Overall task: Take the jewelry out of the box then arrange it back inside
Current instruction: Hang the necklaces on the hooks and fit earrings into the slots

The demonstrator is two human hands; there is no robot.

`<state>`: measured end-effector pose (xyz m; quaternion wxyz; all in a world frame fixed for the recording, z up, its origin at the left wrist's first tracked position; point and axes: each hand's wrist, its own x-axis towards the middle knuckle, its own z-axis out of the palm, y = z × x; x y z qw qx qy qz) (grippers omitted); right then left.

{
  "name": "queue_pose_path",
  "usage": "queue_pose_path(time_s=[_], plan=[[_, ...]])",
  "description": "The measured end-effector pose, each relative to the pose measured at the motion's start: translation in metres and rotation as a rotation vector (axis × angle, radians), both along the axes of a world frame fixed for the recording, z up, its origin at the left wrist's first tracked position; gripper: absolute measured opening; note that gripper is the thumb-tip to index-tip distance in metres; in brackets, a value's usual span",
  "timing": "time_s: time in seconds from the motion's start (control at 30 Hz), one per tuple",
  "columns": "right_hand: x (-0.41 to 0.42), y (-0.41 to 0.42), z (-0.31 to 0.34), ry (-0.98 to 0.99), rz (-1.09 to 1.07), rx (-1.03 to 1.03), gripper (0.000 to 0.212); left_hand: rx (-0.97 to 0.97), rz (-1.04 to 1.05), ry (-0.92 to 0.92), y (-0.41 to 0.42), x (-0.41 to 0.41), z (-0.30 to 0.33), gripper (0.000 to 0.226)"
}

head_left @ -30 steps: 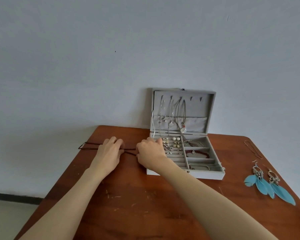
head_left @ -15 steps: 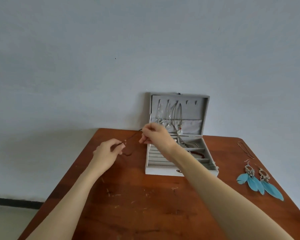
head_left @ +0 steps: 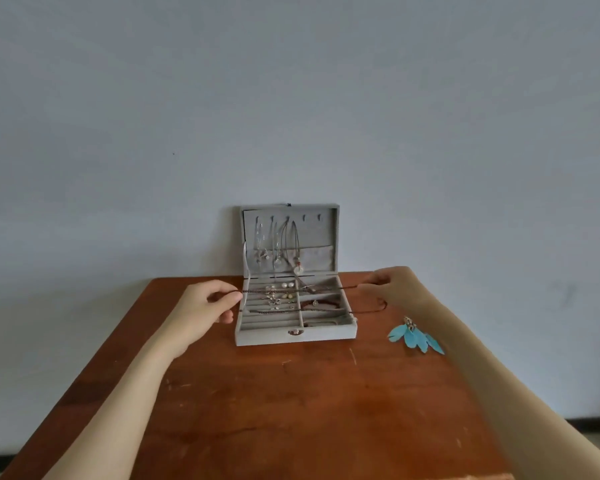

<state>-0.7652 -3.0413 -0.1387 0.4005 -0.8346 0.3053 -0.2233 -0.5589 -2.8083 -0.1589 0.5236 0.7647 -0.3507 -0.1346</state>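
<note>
Open grey fabric-lined jewelry box (head_left: pixel 293 336) standing near the back of a reddish-brown wooden surface (head_left: pixel 274 403), lid upright against a pale blue-grey wall (head_left: pixel 291 98). Left hand (head_left: pixel 207 304) just left of the box, thumb and forefinger pressed together on one end of a long dark brown beaded cord necklace (head_left: pixel 291 290). Right hand (head_left: pixel 394 285) to the right of the box, fingers curled and pinching the other end of the same cord. Cord stretched in a nearly straight line between the two hands, crossing over the open tray of the box; whether touching the tray or hanging just above it, cannot tell. A second strand of the same dark cord running lower across the tray and looping out past the right wall of the box, onto the surface below the right hand. Inside the lid, several thin silver and grey necklaces (head_left: pixel 278 244) hanging from small hooks, one with a pale round ring pendant (head_left: pixel 298 270) at the bottom. In the tray's left half, small pearl-like studs and metal earrings (head_left: pixel 279 294) set in ring-roll slots; in the right compartments, a dark red bead bracelet (head_left: pixel 321 304) and other pieces too small to tell. Small brass clasp at the front wall of the box. Pair of turquoise feather earrings (head_left: pixel 414 336) lying on the surface well right of the box, just beside the right forearm.
</note>
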Motion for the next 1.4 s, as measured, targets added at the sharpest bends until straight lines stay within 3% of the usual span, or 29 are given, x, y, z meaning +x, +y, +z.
queue_pose_path(time_s=[0.17,0.43,0.77,1.4], plan=[[-0.067,-0.011,-0.016,-0.003,-0.087,0.173,0.009,-0.011,-0.133,0.092,-0.031,-0.04,0.002,0.011],[-0.158,-0.019,-0.052,0.055,-0.263,0.374,0.011,0.12,-0.229,0.087,-0.07,-0.104,-0.016,0.013],[-0.199,-0.019,-0.073,0.078,-0.311,0.465,0.007,0.392,-0.204,-0.197,-0.1,-0.134,-0.044,0.017],[-0.187,-0.022,-0.087,0.156,-0.316,0.145,0.007,0.4,-0.19,-0.364,-0.093,-0.124,-0.06,0.016]])
